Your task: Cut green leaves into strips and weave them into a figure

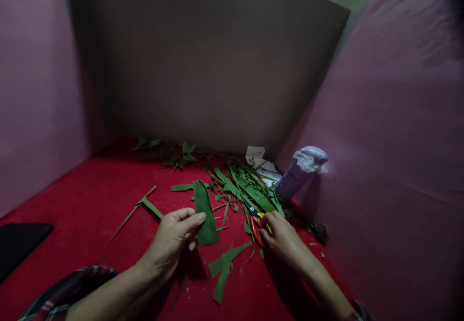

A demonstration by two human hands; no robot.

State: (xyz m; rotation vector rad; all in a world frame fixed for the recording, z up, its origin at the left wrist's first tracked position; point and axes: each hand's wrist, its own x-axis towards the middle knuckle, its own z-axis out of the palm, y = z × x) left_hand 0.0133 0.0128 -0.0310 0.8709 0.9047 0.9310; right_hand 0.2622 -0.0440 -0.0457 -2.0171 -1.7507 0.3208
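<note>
Above the near middle of the red surface (83, 200), the left hand (174, 234) holds a broad green leaf strip (206, 214), thumb on its near face, fingers pinching its left edge, the strip raised with its longer portion pointing away from the person. The right hand (284, 239), to the right of the strip and apart from it, has its fingers curled about the handles of a pair of scissors (253, 210); the handles show red and yellow, the dark blades point forward and to the left, and the exact seating of the fingers in the loops cannot be told. The blades lie over the near edge of a heap of cut leaves (250, 178); contact with it cannot be confirmed. Between the hands, nearer the person, lies a forked leaf piece (225, 267). Left of the left hand lies a thin stem (125, 222) with a short leaf portion attached. Behind the heap are white papers (255, 153), one with dark marks, and just right of them a purple cylinder (295, 178), its upper end wrapped in clear plastic (308, 161). Leafy sprigs (186, 154) lie along the rear wall (203, 69). A flat black object (23, 243) sits at the far left. The left forearm emerges from a plaid sleeve (68, 292).
</note>
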